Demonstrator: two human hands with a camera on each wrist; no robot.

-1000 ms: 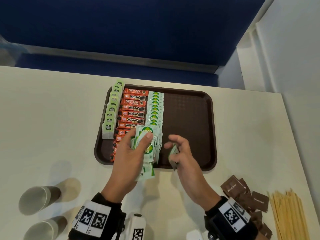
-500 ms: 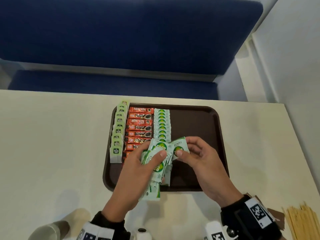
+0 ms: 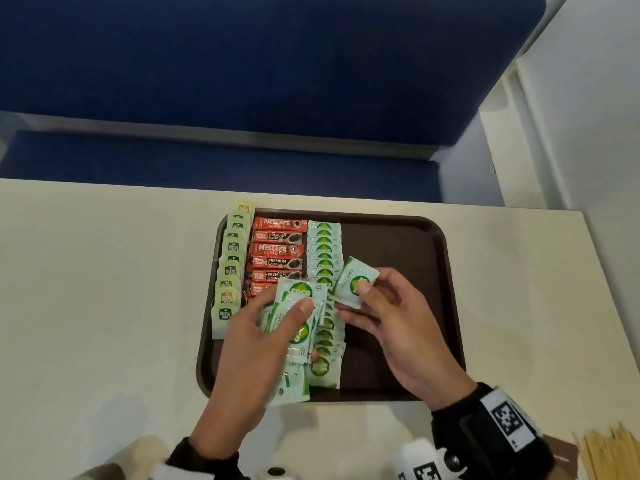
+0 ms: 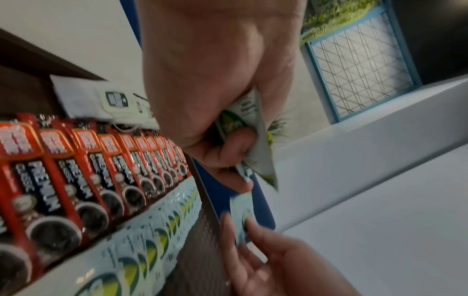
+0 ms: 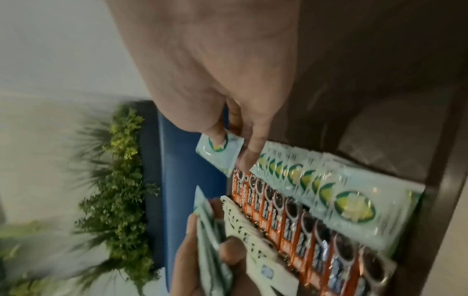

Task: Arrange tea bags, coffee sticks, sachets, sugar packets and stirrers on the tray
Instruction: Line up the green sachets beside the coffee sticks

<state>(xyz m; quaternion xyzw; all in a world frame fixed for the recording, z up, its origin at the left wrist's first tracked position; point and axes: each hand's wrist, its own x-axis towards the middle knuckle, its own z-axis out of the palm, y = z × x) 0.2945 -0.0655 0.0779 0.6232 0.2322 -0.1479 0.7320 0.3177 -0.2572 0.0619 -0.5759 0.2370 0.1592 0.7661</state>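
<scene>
The left hand (image 3: 256, 344) grips a fanned bundle of green-and-white sachets (image 3: 297, 327), thumb pressed across their faces and fingers (image 4: 228, 152) curled underneath. The right hand (image 3: 391, 327) pinches a single sachet (image 3: 355, 282) between thumb and fingertips, tilted, just beyond the bundle and above the brown tray (image 3: 415, 271) on the bench (image 3: 104, 306). Under both sets of fingers runs a row of matching sachets (image 3: 323, 251) already laid on the tray — to the left of them a row of red coffee sticks (image 3: 277, 249), then pale green tea bags (image 3: 230, 268) along the tray's left rim. Wooden stirrers (image 3: 609, 455) lie on the bench near the right wrist.
</scene>
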